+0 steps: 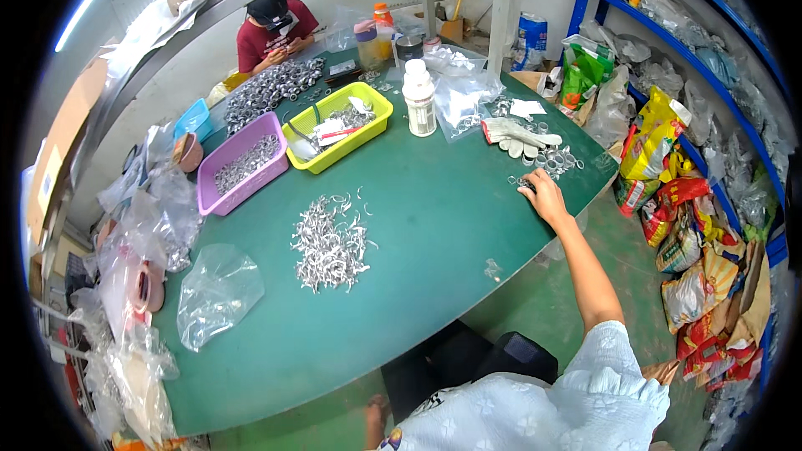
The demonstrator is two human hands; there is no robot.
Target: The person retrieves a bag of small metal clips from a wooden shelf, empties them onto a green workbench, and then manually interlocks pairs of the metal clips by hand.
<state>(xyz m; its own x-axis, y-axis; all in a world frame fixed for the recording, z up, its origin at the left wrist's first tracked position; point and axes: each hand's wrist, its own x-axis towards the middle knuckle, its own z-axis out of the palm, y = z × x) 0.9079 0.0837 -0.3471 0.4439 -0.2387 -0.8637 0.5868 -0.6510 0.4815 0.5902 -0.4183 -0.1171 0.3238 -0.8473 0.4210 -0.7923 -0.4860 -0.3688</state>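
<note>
My right hand (547,198) reaches out to the right side of the green table (426,225). Its fingers are curled round a few small dark metal rings (525,184) at the tabletop. Just beyond them lie a loose cluster of silver metal rings (561,160) and a white work glove (518,135) with a reddish cuff. A heap of thin, curved silver strips (332,246) is spread left of the middle of the table. My left hand does not show.
A purple basket (242,163) and a yellow-green basket (341,127) hold metal parts. A white bottle (419,98) stands beside plastic bags (459,100). Across the table a person (271,32) sits by a large ring pile (271,93). Blue shelving (668,21) and filled sacks (697,284) line the right.
</note>
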